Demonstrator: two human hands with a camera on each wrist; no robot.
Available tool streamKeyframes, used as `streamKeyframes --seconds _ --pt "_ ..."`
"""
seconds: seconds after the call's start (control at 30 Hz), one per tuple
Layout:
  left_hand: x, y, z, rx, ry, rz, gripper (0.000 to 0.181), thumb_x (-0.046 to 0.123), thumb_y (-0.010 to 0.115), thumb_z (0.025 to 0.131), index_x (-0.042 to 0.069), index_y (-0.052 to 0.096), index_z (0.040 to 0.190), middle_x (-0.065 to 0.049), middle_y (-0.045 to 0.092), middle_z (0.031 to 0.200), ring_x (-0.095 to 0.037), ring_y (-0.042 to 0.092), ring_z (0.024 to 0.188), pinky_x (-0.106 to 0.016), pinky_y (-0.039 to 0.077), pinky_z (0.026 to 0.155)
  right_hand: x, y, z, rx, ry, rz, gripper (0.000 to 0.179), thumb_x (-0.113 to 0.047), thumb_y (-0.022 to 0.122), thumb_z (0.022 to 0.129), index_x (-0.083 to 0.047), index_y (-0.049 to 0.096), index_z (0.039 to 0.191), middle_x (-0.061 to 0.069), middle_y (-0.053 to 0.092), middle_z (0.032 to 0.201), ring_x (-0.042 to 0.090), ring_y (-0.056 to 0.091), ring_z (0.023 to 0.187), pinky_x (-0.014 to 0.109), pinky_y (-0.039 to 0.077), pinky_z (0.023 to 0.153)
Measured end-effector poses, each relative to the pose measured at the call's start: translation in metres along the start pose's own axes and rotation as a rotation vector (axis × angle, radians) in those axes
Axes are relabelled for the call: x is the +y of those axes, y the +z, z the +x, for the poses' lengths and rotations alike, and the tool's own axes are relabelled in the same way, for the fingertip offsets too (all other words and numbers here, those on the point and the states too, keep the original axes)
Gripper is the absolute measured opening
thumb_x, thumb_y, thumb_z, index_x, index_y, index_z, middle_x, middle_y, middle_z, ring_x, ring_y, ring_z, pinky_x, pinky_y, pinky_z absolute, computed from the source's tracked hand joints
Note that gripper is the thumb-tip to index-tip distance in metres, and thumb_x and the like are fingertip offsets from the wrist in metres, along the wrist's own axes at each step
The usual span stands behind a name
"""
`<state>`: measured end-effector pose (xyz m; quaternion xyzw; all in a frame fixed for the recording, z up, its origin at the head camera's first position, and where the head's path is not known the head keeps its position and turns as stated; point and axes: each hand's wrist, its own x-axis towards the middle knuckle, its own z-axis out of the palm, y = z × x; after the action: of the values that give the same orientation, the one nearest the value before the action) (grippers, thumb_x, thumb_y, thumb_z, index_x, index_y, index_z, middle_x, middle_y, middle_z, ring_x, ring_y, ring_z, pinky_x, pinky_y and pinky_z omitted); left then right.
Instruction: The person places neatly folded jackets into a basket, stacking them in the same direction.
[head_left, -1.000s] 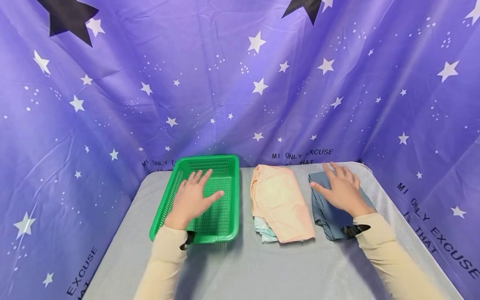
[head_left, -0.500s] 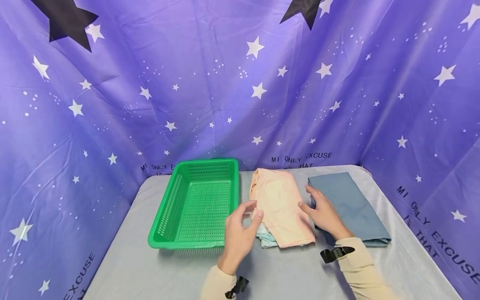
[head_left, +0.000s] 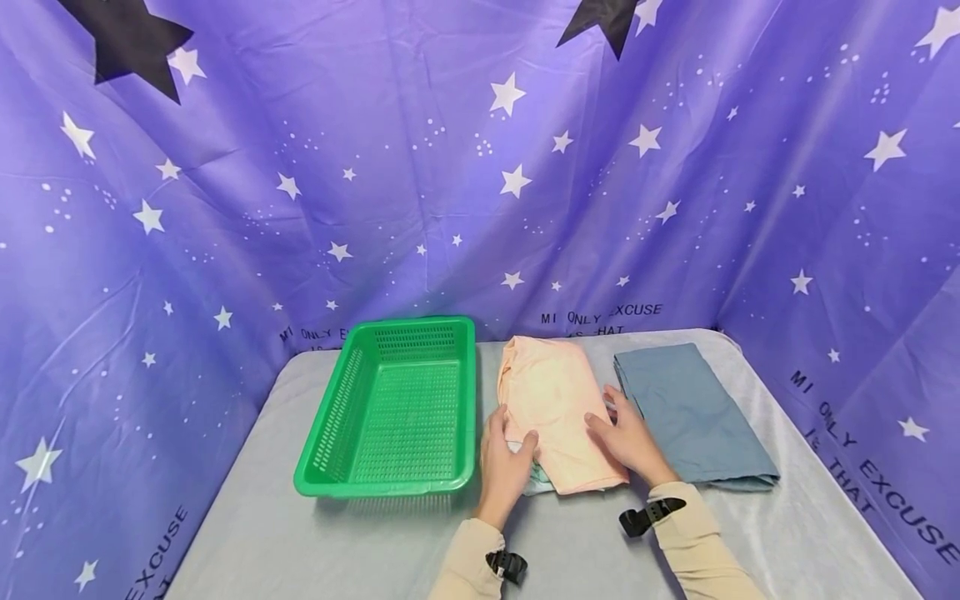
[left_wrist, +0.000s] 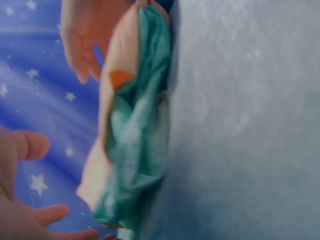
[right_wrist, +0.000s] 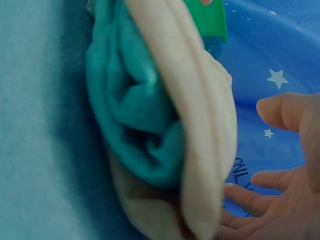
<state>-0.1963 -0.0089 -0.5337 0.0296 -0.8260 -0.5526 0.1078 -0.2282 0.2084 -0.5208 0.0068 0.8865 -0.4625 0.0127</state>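
The peach cloth (head_left: 558, 408) lies folded on the table (head_left: 360, 550), between the basket (head_left: 375, 489) and the blue cloth (head_left: 697, 417), with a teal layer (left_wrist: 132, 155) bunched under it. The left hand (head_left: 504, 467) is at its left edge, thumb and fingers spread apart; the right hand (head_left: 628, 433) is at its right edge, thumb likewise away from the fingers. Neither is clamped on anything, and I cannot tell whether any fingertip touches the cloth.

The chief risk looks to be the teal layer: it sits loose and rumpled, poking out at the near left corner, so a grip on the peach cloth alone could leave it behind or pull the fold open. Thin, limp fabric may also sag in the middle if held only by its two sides. The right hand is in the narrow space beside the blue cloth, so its fingers could catch that edge and drag it askew. Uneven pressure from the two hands might skew the stack
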Motion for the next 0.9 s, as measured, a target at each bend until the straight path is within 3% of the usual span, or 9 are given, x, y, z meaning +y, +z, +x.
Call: streamKeyframes --seconds 0.13,0.43,0.7,0.9 --pt "-0.006 0.007 0.012 0.025 -0.063 -0.012 0.075 0.021 0.071 0.089 0.002 0.04 0.155 -0.021 0.046 0.154 -0.04 0.045 0.144 -0.055 0.038 0.117 0.003 0.006 0.004 0.002 0.014 -0.015 0.078 -0.027 0.058 0.103 0.003 0.017 0.161 0.033 0.03 0.161 0.051 0.035 0.147 0.061 0.032 0.12" --pt "-0.003 0.017 0.029 0.007 -0.145 -0.043 0.08 0.025 0.068 0.089 0.003 0.034 0.158 -0.025 0.046 0.155 -0.042 0.045 0.143 -0.057 0.039 0.117 0.004 0.011 0.014 0.018 0.096 0.011 0.081 -0.03 0.057 0.101 0.002 0.014 0.162 0.033 0.033 0.159 0.049 0.035 0.147 0.06 0.031 0.121" --pt "-0.003 0.026 0.037 -0.028 -0.236 -0.129 0.08 0.022 0.063 0.093 0.006 0.026 0.162 -0.023 0.045 0.157 -0.038 0.047 0.143 -0.053 0.04 0.117 0.006 0.016 0.021 -0.002 0.168 0.188 0.077 -0.027 0.055 0.103 -0.001 0.014 0.163 0.031 0.034 0.16 0.043 0.045 0.14 0.057 0.037 0.116" --pt "-0.004 0.03 0.043 -0.021 -0.265 -0.144 0.072 0.02 0.062 0.095 0.0 0.033 0.158 -0.024 0.048 0.154 -0.039 0.05 0.141 -0.052 0.043 0.115 0.011 0.021 0.027 0.006 0.204 0.314 0.073 -0.026 0.054 0.105 -0.002 0.016 0.163 0.028 0.031 0.162 0.04 0.044 0.14 0.054 0.036 0.117"
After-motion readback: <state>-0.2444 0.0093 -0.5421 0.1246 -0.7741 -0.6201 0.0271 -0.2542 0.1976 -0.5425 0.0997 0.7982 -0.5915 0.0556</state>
